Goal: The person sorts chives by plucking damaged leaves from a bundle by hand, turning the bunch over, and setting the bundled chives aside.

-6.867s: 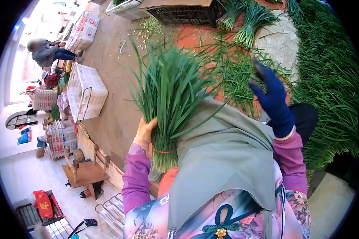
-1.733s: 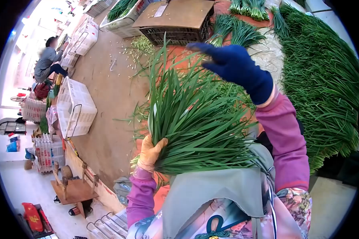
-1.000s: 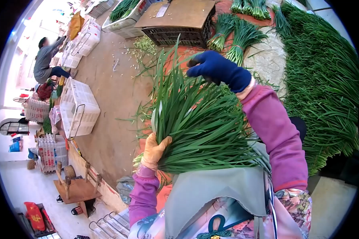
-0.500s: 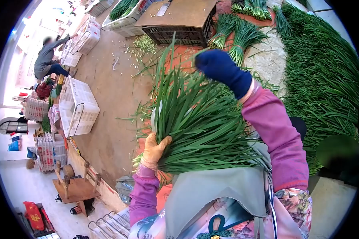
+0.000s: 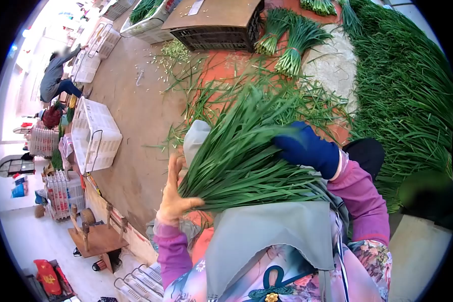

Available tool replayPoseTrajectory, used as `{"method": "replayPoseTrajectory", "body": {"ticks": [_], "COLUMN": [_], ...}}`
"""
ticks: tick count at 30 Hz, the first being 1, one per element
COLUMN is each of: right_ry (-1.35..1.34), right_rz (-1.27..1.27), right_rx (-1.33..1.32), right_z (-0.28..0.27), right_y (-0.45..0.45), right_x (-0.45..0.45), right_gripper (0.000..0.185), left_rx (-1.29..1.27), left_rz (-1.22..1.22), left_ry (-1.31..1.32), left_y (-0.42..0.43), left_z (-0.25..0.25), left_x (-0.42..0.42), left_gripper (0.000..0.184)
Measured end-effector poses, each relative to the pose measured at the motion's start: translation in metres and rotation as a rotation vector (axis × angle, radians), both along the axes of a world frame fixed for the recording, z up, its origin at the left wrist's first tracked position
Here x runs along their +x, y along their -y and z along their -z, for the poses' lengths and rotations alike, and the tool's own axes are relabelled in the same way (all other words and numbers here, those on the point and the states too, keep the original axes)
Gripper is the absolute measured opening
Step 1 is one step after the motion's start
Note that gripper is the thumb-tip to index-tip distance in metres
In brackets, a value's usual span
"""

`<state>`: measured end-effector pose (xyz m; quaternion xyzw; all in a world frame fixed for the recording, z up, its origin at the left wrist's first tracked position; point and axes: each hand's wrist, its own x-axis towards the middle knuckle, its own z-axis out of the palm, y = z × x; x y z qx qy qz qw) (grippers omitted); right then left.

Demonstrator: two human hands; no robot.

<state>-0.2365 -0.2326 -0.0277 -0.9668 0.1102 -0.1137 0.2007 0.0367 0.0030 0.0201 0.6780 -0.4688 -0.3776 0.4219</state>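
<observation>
A thick bunch of garlic chives (image 5: 241, 156) lies across my lap, over a grey apron (image 5: 267, 226). My left hand (image 5: 173, 196), in a thin tan glove, is at the cut end of the bunch, fingers stretched up and thumb spread to the side. On the far side of the leaves, my right hand (image 5: 309, 149) in a dark blue glove is closed against them; its fingertips are blurred and partly hidden among the blades. Loose chive blades (image 5: 211, 95) litter the orange ground sheet (image 5: 226, 63) in front of me.
Tied chive bundles (image 5: 294, 55) lie ahead, beside a dark crate with a board top (image 5: 211, 15). A large heap of chives (image 5: 402, 90) spreads along my right. To the left stand a white basket (image 5: 98, 136) and a wooden stool (image 5: 98, 239). A person (image 5: 58, 78) bends over baskets farther off.
My right hand has come down from above the leaf tips to the bunch's right side. My left hand has let go of the cut end and spread its fingers.
</observation>
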Motion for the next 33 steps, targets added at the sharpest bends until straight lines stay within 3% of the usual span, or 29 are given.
{"method": "replayPoseTrajectory", "body": {"ticks": [1, 3, 4, 5, 7, 8, 9, 10, 12, 13, 15, 17, 19, 22, 24, 25, 26, 28, 30, 33], "right_ry": [0.027, 0.054, 0.13, 0.206, 0.232, 0.405, 0.58, 0.584, 0.653, 0.663, 0.706, 0.675, 0.632, 0.448, 0.446, 0.301, 0.519, 0.338, 0.433, 0.482], "right_rz": [0.051, 0.096, 0.164, 0.235, 0.288, 0.386, 0.482, 0.477, 0.568, 0.564, 0.693, 0.714, 0.736, 0.527, 0.351, 0.22, -0.008, -0.246, -0.253, -0.068], "right_rx": [0.141, 0.288, 0.337, 0.383, 0.325, 0.415, 0.505, 0.511, 1.026, 1.029, 1.213, 1.224, 1.233, 1.308, 0.954, 0.746, 0.501, 0.132, -0.171, -0.325], "right_z": [0.012, 0.028, 0.034, 0.039, 0.044, 0.044, 0.044, 0.043, 0.038, 0.036, 0.037, 0.051, 0.061, 0.058, 0.039, 0.014, 0.023, -0.004, -0.021, 0.0], "right_y": [0.001, 0.0, -0.002, -0.003, 0.005, 0.009, 0.012, 0.017, 0.029, 0.031, 0.03, 0.027, 0.019, 0.0, -0.027, -0.037, -0.044, -0.054, -0.053, -0.037], "right_x": [-0.01, -0.016, -0.016, -0.017, -0.015, -0.013, -0.01, -0.011, -0.026, -0.034, -0.05, -0.063, -0.063, -0.049, -0.018, -0.007, 0.011, 0.038, 0.063, 0.103], "right_gripper": [0.056, 0.055, 0.052, 0.049, 0.049, 0.049, 0.048, 0.048, 0.046, 0.046, 0.042, 0.041, 0.04, 0.032, 0.032, 0.034, 0.039, 0.068, 0.076, 0.068], "left_rx": [0.011, 0.242, 0.161, 0.167, 0.162, 0.11, 0.114, 0.155, 0.188, 0.187, 0.349, 0.341, 0.064, 0.032, 0.115, 0.195, 0.141, 0.168, 0.137, 0.065], "left_rz": [0.004, 0.168, 0.124, 0.125, -0.026, -0.061, -0.067, -0.07, -0.03, -0.03, -0.155, -0.211, -0.098, -0.12, -0.169, -0.215, -0.22, -0.219, -0.266, -0.312], "left_ry": [0.0, 0.404, 0.606, 0.607, 0.333, 0.171, 0.176, 0.029, -0.237, -0.227, -0.683, -0.582, -0.187, -0.12, -0.037, 0.045, 0.002, -0.017, -0.162, -0.285], "left_y": [-0.006, -0.014, -0.018, -0.019, -0.015, -0.011, -0.011, -0.011, -0.008, -0.008, -0.014, -0.009, 0.009, 0.034, 0.053, 0.06, 0.063, 0.07, 0.072, 0.065], "left_z": [0.002, 0.006, 0.012, 0.017, 0.026, 0.026, 0.03, 0.034, 0.035, 0.036, 0.045, 0.054, 0.048, 0.043, 0.038, 0.037, 0.042, 0.046, 0.049, 0.054], "left_x": [-0.002, -0.01, -0.017, -0.015, -0.002, 0.002, 0.009, 0.019, 0.033, 0.04, 0.055, 0.054, 0.041, 0.034, 0.018, 0.011, 0.009, 0.011, 0.012, 0.018], "left_gripper": [0.124, 0.135, 0.127, 0.127, 0.116, 0.1, 0.1, 0.093, 0.073, 0.073, 0.067, 0.069, 0.079, 0.091, 0.093, 0.096, 0.088, 0.08, 0.057, 0.049]}}
